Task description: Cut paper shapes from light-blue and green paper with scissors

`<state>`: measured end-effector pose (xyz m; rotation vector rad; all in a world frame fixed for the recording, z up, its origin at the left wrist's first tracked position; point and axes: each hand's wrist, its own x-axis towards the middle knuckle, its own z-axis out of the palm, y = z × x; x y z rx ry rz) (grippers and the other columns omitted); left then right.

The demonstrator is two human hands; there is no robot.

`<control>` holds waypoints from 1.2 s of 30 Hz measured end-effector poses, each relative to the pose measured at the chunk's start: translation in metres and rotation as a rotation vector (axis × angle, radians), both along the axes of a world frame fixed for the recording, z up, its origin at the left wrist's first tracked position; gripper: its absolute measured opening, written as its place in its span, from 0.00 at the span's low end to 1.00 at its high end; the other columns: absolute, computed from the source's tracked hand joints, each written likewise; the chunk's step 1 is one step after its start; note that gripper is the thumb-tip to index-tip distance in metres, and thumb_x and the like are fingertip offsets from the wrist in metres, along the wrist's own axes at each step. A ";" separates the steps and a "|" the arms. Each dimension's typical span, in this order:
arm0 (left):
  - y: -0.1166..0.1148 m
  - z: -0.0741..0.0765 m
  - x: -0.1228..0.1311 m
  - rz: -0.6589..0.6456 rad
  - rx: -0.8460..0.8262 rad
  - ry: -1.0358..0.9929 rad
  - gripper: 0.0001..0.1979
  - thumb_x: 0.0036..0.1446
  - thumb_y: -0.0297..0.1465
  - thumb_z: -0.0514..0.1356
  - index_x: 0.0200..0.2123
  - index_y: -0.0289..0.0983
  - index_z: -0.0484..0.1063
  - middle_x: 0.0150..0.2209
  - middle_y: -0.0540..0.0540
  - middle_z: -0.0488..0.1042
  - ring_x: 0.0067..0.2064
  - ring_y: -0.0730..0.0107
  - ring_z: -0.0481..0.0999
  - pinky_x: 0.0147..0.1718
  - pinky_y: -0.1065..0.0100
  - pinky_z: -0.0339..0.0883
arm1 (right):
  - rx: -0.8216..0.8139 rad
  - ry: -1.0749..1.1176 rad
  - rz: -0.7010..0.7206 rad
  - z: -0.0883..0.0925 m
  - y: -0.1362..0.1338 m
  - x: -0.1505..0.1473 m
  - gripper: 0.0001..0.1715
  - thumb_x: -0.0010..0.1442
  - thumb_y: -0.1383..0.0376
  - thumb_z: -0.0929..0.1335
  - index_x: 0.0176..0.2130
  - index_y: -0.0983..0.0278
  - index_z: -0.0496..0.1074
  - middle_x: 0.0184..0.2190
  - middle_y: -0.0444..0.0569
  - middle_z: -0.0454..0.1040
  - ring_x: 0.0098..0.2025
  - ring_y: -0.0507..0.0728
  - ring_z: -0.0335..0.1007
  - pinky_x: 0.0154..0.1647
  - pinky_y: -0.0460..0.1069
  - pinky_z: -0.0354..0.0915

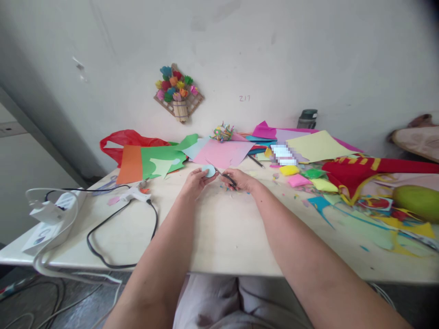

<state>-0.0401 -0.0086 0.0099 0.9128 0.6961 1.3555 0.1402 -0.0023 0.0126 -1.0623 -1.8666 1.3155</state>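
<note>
My left hand (196, 179) pinches a small light-blue paper piece (209, 171) just above the table. Right beside it, my right hand (240, 180) is closed round the dark handles of a pair of scissors (219, 171). The scissor blades point up and left and reach the edge of the blue paper. Both forearms stretch out over the pale table (219, 233). Tiny coloured paper scraps lie under and around the hands.
Coloured paper sheets (222, 152) lie behind the hands, with a pencil (255, 161) beside them. Left: a glue gun (135, 193), black cable (103, 233), white box (51, 214), red bag (126, 137). Right: cut paper, red cloth (360, 173), a green fruit (416, 201). A paper-flower decoration (178, 93) hangs on the wall.
</note>
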 end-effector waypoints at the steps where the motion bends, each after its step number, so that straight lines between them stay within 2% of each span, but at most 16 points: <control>1: 0.000 0.000 0.000 0.001 0.004 -0.002 0.03 0.49 0.19 0.56 0.28 0.30 0.67 0.32 0.39 0.76 0.41 0.59 0.76 0.45 0.57 0.69 | -0.003 0.003 0.002 0.000 0.000 0.000 0.14 0.51 0.57 0.67 0.31 0.64 0.62 0.15 0.38 0.62 0.12 0.45 0.54 0.10 0.41 0.44; 29: 0.003 -0.004 -0.003 0.009 0.030 0.001 0.04 0.49 0.21 0.58 0.31 0.29 0.69 0.32 0.40 0.76 0.40 0.59 0.76 0.44 0.58 0.70 | -0.065 0.089 0.007 0.005 -0.005 -0.002 0.12 0.50 0.61 0.68 0.28 0.65 0.61 0.11 0.37 0.58 0.11 0.45 0.51 0.11 0.41 0.45; 36: 0.004 -0.005 -0.003 0.022 0.037 0.002 0.03 0.49 0.22 0.59 0.31 0.29 0.69 0.32 0.39 0.76 0.39 0.59 0.76 0.43 0.58 0.70 | -0.014 0.044 0.026 0.003 -0.002 0.000 0.14 0.50 0.58 0.68 0.29 0.65 0.62 0.14 0.38 0.62 0.12 0.45 0.54 0.09 0.41 0.43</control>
